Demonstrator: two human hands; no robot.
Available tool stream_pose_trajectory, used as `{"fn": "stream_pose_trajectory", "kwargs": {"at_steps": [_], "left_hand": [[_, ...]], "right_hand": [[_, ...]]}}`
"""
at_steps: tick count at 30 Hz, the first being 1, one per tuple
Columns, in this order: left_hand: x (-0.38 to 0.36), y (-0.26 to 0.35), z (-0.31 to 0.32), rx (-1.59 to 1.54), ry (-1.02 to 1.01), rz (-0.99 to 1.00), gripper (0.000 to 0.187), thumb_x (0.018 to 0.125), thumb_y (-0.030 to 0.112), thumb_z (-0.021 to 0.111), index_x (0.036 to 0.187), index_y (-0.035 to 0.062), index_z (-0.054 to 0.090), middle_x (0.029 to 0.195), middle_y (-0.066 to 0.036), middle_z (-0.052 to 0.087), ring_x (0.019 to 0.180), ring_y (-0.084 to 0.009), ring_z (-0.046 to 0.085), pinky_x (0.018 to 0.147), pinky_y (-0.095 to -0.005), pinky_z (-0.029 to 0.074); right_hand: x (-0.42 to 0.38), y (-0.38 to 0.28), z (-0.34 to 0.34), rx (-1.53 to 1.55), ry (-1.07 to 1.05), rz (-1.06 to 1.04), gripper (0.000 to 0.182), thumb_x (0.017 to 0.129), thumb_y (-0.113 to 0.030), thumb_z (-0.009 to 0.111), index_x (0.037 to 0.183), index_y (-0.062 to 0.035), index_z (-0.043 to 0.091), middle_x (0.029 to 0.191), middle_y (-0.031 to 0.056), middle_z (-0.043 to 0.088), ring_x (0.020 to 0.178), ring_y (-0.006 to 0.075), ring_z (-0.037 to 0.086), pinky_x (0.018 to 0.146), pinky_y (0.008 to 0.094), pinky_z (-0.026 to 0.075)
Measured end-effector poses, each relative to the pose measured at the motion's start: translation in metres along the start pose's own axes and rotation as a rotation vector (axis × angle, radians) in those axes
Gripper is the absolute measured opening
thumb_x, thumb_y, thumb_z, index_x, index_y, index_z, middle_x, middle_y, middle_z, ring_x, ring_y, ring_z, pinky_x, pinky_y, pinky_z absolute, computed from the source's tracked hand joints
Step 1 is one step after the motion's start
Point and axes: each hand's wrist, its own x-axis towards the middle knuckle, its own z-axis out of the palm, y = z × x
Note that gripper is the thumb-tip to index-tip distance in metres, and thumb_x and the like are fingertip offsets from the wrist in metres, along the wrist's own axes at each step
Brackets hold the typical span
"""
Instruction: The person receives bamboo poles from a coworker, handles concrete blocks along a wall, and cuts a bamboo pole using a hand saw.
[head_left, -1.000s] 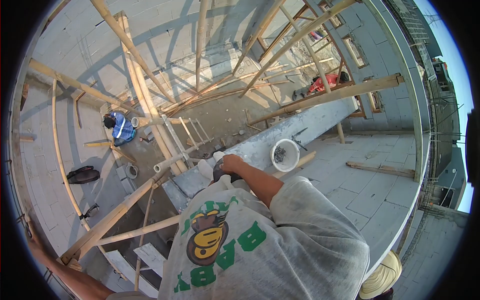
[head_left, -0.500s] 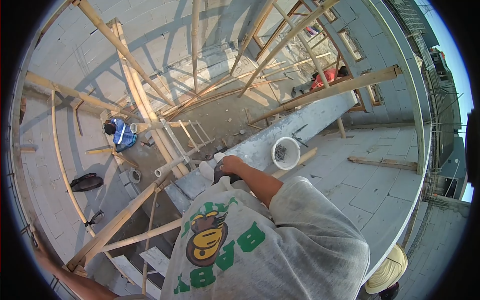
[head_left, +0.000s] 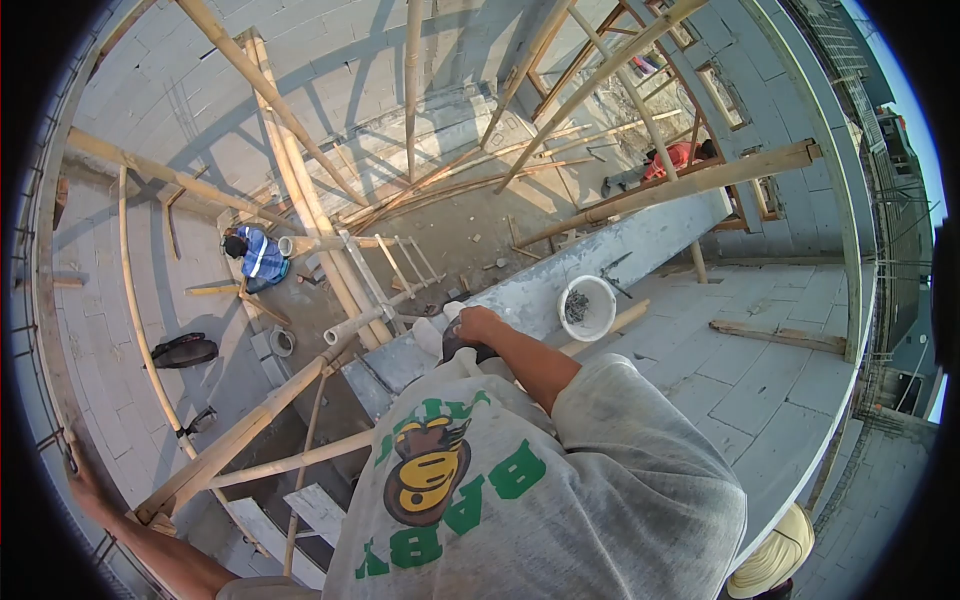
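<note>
My right hand (head_left: pixel 478 326) is closed around a dark object at the near end of the grey concrete ledge (head_left: pixel 640 240); I cannot tell what the object is. Something white (head_left: pixel 432 335) lies right beside the hand. A white bucket (head_left: pixel 588 308) with dark mortar in it stands on the ledge to the hand's right, and a trowel (head_left: pixel 615 268) lies just behind the bucket. My left hand (head_left: pixel 85 490) is stretched out at the lower left and rests flat against the block wall (head_left: pixel 60 330). It holds nothing. My grey printed T-shirt fills the foreground.
Bamboo poles (head_left: pixel 300 190) and a ladder (head_left: pixel 385 275) cross the open drop below. A person in blue (head_left: pixel 258 255) crouches on the floor beneath, and another in red (head_left: pixel 672 158) is farther off. A plank (head_left: pixel 780 337) lies on the block slab at the right, a black bag (head_left: pixel 185 351) below left.
The view has shifted slightly. My right hand stays closed on the dark object and my left hand stays on the wall.
</note>
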Motion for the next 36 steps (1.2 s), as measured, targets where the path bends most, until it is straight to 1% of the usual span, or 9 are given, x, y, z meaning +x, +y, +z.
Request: {"fn": "stream_pose_trajectory", "kwargs": {"at_steps": [4, 7, 14, 19, 22, 25, 28, 36], "left_hand": [[0.005, -0.007, 0.001, 0.035, -0.017, -0.040, 0.074, 0.084, 0.070, 0.047, 0.133, 0.0145, 0.054, 0.120, -0.016, 0.063, 0.111, -0.0339, 0.060, 0.092, -0.0406, 0.046], [0.004, -0.002, -0.001, 0.040, -0.017, -0.057, 0.074, 0.084, 0.070, 0.047, 0.133, 0.0142, 0.054, 0.121, -0.017, 0.063, 0.111, -0.0335, 0.059, 0.092, -0.0407, 0.046], [0.012, -0.011, 0.003, 0.034, -0.026, -0.061, 0.077, 0.083, 0.071, 0.047, 0.134, 0.0140, 0.053, 0.122, -0.016, 0.063, 0.113, -0.0325, 0.059, 0.093, -0.0401, 0.045], [0.009, -0.005, 0.000, 0.078, -0.024, -0.064, 0.079, 0.082, 0.073, 0.046, 0.135, 0.0142, 0.052, 0.122, -0.016, 0.062, 0.114, -0.0328, 0.058, 0.095, -0.0408, 0.045], [0.008, -0.005, 0.001, 0.054, -0.027, -0.070, 0.081, 0.081, 0.074, 0.046, 0.136, 0.0142, 0.052, 0.123, -0.016, 0.062, 0.115, -0.0329, 0.058, 0.095, -0.0412, 0.044], [0.008, -0.003, 0.000, 0.046, -0.030, -0.087, 0.081, 0.081, 0.074, 0.046, 0.135, 0.0140, 0.052, 0.124, -0.016, 0.062, 0.115, -0.0329, 0.058, 0.095, -0.0413, 0.044], [0.009, -0.003, -0.001, 0.052, -0.032, -0.086, 0.081, 0.081, 0.074, 0.047, 0.135, 0.0136, 0.052, 0.124, -0.016, 0.062, 0.115, -0.0329, 0.058, 0.095, -0.0413, 0.044], [0.002, 0.006, -0.005, 0.039, -0.016, -0.066, 0.078, 0.082, 0.071, 0.048, 0.133, 0.0131, 0.054, 0.121, -0.017, 0.063, 0.113, -0.0336, 0.059, 0.094, -0.0416, 0.044]], "right_hand": [[-0.004, -0.001, -0.001, -0.001, -0.001, 0.005, 0.043, 0.080, -0.033, 0.060, 0.110, -0.0027, 0.066, 0.113, 0.0192, 0.065, 0.106, 0.0330, 0.063, 0.090, 0.0429, 0.050], [-0.007, 0.001, -0.004, -0.028, -0.034, -0.026, 0.048, 0.084, -0.040, 0.060, 0.111, -0.0009, 0.063, 0.113, 0.0218, 0.064, 0.108, 0.0371, 0.061, 0.092, 0.0455, 0.048], [-0.010, 0.002, -0.004, 0.010, 0.002, -0.024, 0.048, 0.084, -0.041, 0.059, 0.111, -0.0006, 0.063, 0.114, 0.0228, 0.063, 0.108, 0.0375, 0.061, 0.092, 0.0460, 0.048], [-0.010, 0.002, -0.003, -0.001, 0.003, -0.030, 0.048, 0.085, -0.040, 0.058, 0.110, 0.0005, 0.063, 0.114, 0.0230, 0.063, 0.109, 0.0374, 0.060, 0.093, 0.0459, 0.047], [-0.005, 0.004, 0.001, 0.009, 0.013, 0.009, 0.044, 0.081, -0.033, 0.060, 0.114, -0.0038, 0.062, 0.114, 0.0204, 0.064, 0.107, 0.0344, 0.062, 0.091, 0.0437, 0.050], [-0.001, 0.006, 0.005, -0.001, 0.023, -0.009, 0.044, 0.081, -0.033, 0.060, 0.113, -0.0029, 0.063, 0.113, 0.0214, 0.064, 0.107, 0.0344, 0.062, 0.091, 0.0434, 0.050], [-0.005, 0.005, 0.002, 0.014, 0.009, -0.013, 0.049, 0.085, -0.040, 0.058, 0.111, 0.0007, 0.063, 0.115, 0.0235, 0.063, 0.109, 0.0375, 0.060, 0.093, 0.0456, 0.047], [-0.006, 0.004, -0.001, 0.029, -0.007, 0.000, 0.049, 0.084, -0.040, 0.060, 0.111, 0.0000, 0.063, 0.115, 0.0226, 0.063, 0.109, 0.0373, 0.060, 0.093, 0.0452, 0.047]]}}
